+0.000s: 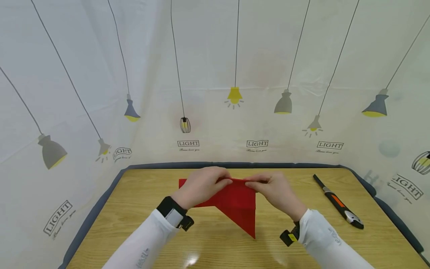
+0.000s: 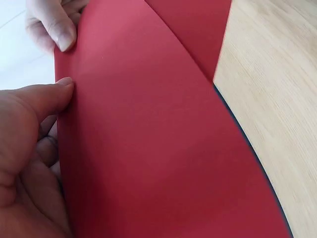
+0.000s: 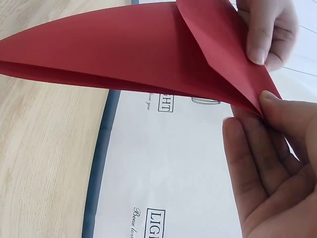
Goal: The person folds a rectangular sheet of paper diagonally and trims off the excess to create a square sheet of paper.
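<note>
Both hands hold up a sheet of folded red paper (image 1: 236, 200) over the wooden table. My left hand (image 1: 205, 185) pinches its top edge near the middle, thumb on the near face. At the top right corner, my right hand (image 1: 277, 190) grips the same edge between thumb and fingers. One pointed flap hangs down on the right side in the head view. In the right wrist view the paper (image 3: 124, 47) shows stacked layers with a gap between them, and the right thumb presses on the corner. The left wrist view shows the paper's broad smooth face (image 2: 148, 119).
A black and grey utility knife with an orange strip (image 1: 339, 203) lies on the right of the wooden table (image 1: 134, 224). Dark padded edging (image 1: 215, 164) runs round the table's back and sides. Behind it hangs a white sheet (image 1: 215, 127) printed with lamps.
</note>
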The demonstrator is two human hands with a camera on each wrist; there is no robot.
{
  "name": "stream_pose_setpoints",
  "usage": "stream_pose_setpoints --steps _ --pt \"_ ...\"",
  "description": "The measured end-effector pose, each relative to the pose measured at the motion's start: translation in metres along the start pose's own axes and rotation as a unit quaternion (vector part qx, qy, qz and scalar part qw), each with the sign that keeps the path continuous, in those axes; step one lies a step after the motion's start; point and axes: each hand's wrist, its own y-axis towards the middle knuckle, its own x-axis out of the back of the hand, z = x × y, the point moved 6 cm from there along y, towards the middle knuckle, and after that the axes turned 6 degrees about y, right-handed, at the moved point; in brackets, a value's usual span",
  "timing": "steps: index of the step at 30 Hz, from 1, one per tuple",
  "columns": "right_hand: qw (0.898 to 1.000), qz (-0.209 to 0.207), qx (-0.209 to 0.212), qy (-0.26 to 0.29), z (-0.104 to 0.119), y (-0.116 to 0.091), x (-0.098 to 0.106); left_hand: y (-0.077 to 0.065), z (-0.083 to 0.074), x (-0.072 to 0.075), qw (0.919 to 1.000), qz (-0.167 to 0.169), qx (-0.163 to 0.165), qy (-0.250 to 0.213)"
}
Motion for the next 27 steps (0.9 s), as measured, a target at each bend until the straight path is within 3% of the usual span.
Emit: stream_pose_setpoints --steps 11,27 --pt "1.0 -0.004 0.004 0.007 0.003 -0.002 -0.006 0.013 -0.019 -0.008 0.9983 -0.039 -0.038 0.023" --pt "0.999 -0.03 0.037 -0.007 0.006 -0.007 -0.006 0.011 -0.022 -0.007 0.9954 -0.052 -0.073 0.034"
